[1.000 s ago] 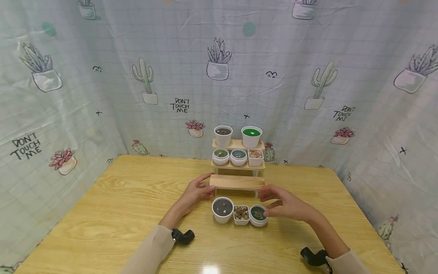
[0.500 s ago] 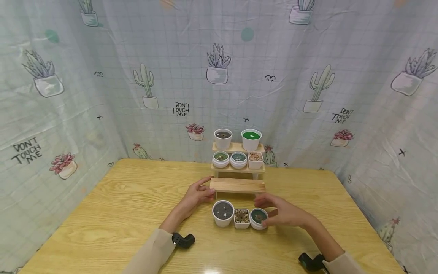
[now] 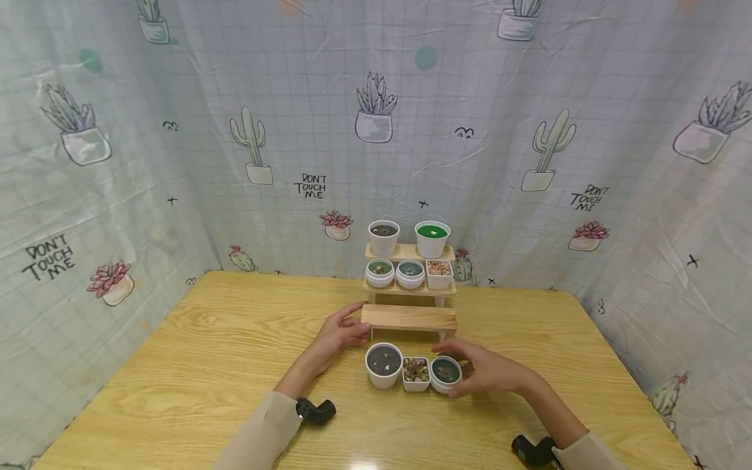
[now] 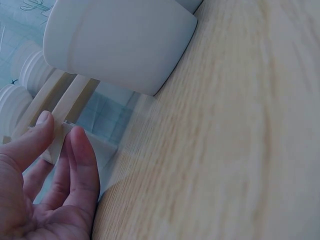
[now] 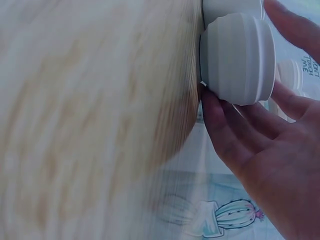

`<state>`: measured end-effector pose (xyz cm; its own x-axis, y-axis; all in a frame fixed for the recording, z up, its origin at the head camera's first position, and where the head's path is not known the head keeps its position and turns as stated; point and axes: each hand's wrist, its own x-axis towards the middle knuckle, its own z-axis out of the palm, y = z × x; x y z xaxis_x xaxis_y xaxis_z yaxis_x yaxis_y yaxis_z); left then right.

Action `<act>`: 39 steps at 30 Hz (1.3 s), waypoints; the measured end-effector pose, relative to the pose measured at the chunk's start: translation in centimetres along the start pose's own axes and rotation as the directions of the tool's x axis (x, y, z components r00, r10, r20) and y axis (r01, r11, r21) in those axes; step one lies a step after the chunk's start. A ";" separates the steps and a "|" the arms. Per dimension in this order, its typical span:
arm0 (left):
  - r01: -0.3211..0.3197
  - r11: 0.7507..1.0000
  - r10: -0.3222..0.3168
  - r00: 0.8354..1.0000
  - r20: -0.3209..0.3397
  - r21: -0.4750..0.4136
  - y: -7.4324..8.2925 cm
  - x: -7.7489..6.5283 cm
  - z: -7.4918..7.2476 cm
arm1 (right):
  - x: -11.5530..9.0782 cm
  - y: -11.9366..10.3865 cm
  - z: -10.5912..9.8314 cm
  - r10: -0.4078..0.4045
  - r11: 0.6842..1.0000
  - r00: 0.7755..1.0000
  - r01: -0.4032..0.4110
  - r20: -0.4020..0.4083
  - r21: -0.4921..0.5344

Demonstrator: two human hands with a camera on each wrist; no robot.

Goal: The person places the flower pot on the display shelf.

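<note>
My left hand (image 3: 333,338) grips the left end of the lowest wooden step (image 3: 409,317) of a small tiered plant stand. In the left wrist view its thumb lies on the board (image 4: 64,106) with fingers curled beneath the end. My right hand (image 3: 490,372) wraps round a ribbed round white pot (image 3: 446,373) with a dark green filling, thumb in front and fingers behind. The right wrist view shows fingertips at the side of that pot (image 5: 240,60), which sits upright on the table. Beside it stand a square pebble-filled pot (image 3: 416,375) and a larger round pot (image 3: 384,365).
On the top tier stand a grey-filled pot (image 3: 384,238) and a green-filled pot (image 3: 432,239). The middle tier bears two round pots (image 3: 380,273) and a square one (image 3: 439,274). A cactus-print curtain (image 3: 294,130) hangs behind the wooden table (image 3: 247,313).
My right hand has moved left and down onto the ribbed round pot, its fingers closing round it. My left hand keeps its hold on the step. The head view has tilted slightly.
</note>
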<state>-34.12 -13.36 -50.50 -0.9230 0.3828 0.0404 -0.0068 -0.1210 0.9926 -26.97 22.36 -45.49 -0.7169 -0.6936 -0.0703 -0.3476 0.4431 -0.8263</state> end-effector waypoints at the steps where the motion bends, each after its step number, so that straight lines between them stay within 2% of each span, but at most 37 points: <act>1: 0.000 1.000 0.000 1.000 -0.001 0.001 0.0 0.0 0.0 | 0.0 0.0 0.0 -0.001 1.000 1.000 0.001 -0.001 -0.002; 10: 0.006 1.000 -0.006 1.000 -0.008 0.004 0.1 0.0 0.1 | 0.1 0.3 0.2 -0.015 0.999 1.000 0.015 -0.009 -0.028; 20: -0.015 1.000 0.015 1.000 0.008 -0.015 0.1 0.1 0.1 | 0.0 0.3 0.2 -0.049 0.992 0.999 0.047 -0.008 -0.120; 39: -0.004 1.000 0.004 1.000 -0.002 -0.013 0.2 0.0 0.2 | 0.0 0.3 0.1 -0.054 0.994 0.999 0.054 0.001 -0.093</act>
<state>-34.06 -13.14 -50.29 -0.9238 0.3803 0.0443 -0.0078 -0.1344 0.9909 -26.96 22.45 -45.78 -0.6963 -0.7172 -0.0264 -0.4404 0.4560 -0.7734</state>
